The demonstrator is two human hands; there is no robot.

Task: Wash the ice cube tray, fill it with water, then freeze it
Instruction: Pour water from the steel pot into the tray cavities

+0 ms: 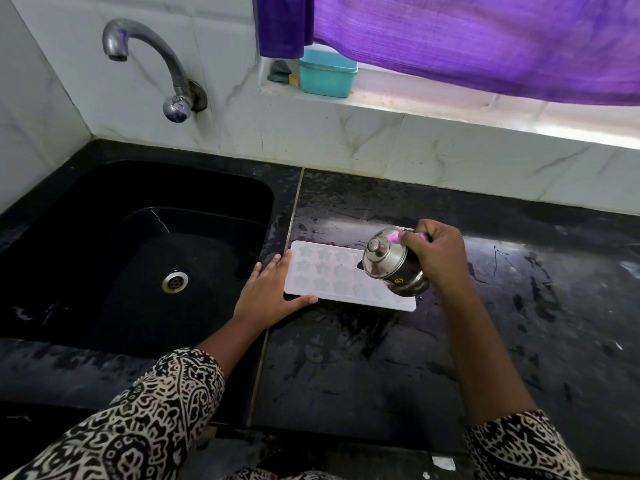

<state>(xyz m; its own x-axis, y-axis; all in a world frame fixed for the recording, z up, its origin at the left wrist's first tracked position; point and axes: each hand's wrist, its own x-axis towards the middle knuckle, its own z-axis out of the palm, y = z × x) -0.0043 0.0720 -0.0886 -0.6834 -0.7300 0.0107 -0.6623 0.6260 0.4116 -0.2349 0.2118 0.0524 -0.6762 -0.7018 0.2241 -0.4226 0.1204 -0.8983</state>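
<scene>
**Steel kettle [391, 266] tilted over ice cube tray [322, 271].**
Right hand [441, 252] grasps its handle; left hand [272, 291], fingers straight, touches the tray's end at the bench [346, 368] edge by the sink [138, 216].

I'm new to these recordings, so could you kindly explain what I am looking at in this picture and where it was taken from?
There is no machine here: a person wears a camera on the head, looking down at both hands. That is the only view. The left hand lies flat against the left end of a white tray, steadying it on the black counter beside the sink. The right hand grips a steel kettle, tilted over the tray's right end as if pouring; I cannot see the water itself. A tap is on the wall above the sink.
</scene>
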